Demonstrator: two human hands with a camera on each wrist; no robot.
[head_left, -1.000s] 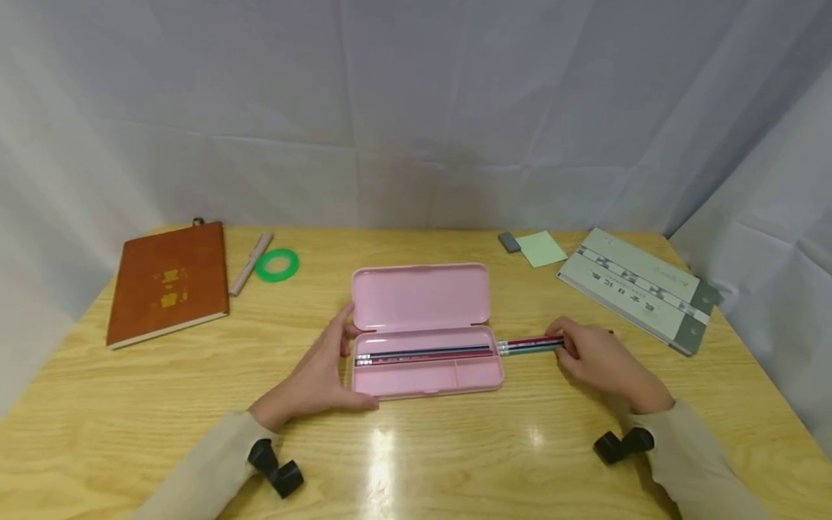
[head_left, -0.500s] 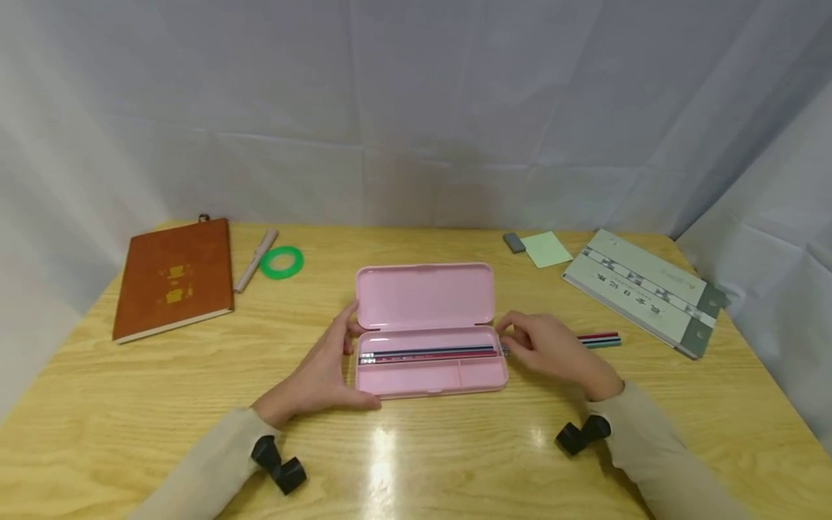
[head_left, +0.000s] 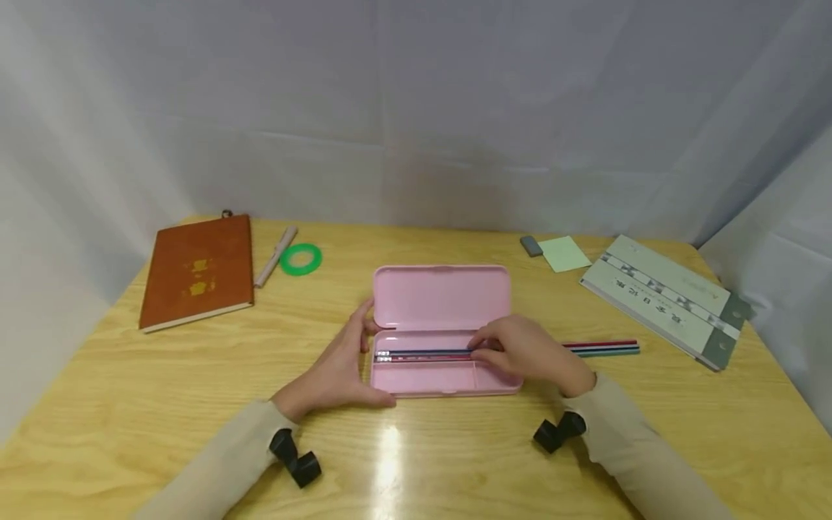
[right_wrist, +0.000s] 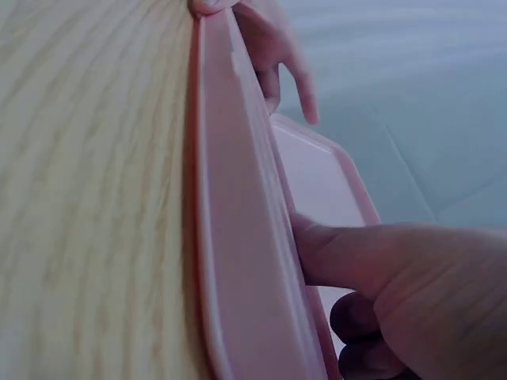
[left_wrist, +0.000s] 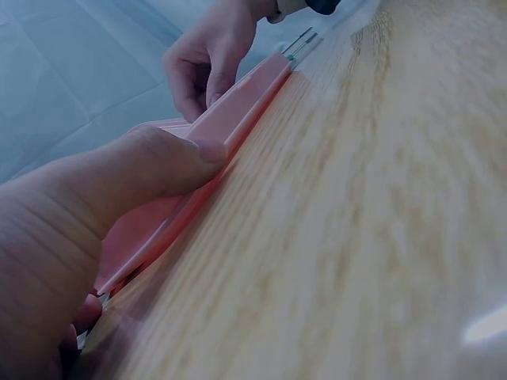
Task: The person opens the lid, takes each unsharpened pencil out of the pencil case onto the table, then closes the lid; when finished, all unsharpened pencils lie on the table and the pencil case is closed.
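Observation:
A pink pencil case (head_left: 442, 296) stands with its lid raised on the wooden table. My left hand (head_left: 334, 375) grips its left end, thumb along the front wall and fingers behind; the left wrist view shows the thumb (left_wrist: 170, 162) on the rim. Dark and red pencils (head_left: 425, 355) lie in the case's long rear compartment, metal ends to the left. My right hand (head_left: 523, 350) reaches over the right end, thumb and forefinger pinching around these pencils' right ends; the fingertips are partly hidden. Outside, red, dark and teal pencils (head_left: 604, 348) lie right of the case, partly behind my right hand.
At the left are a brown notebook (head_left: 198, 271), a pale pen (head_left: 276, 256) and a green tape roll (head_left: 301, 258). Back right are a grey eraser (head_left: 531, 246), a pale green sticky note pad (head_left: 565, 254) and a grey-green account book (head_left: 663, 296). A white curtain hangs behind.
My right hand has let go of the pencils outside the case and moved left over its right end to the pencils inside. My left hand stays on the case.

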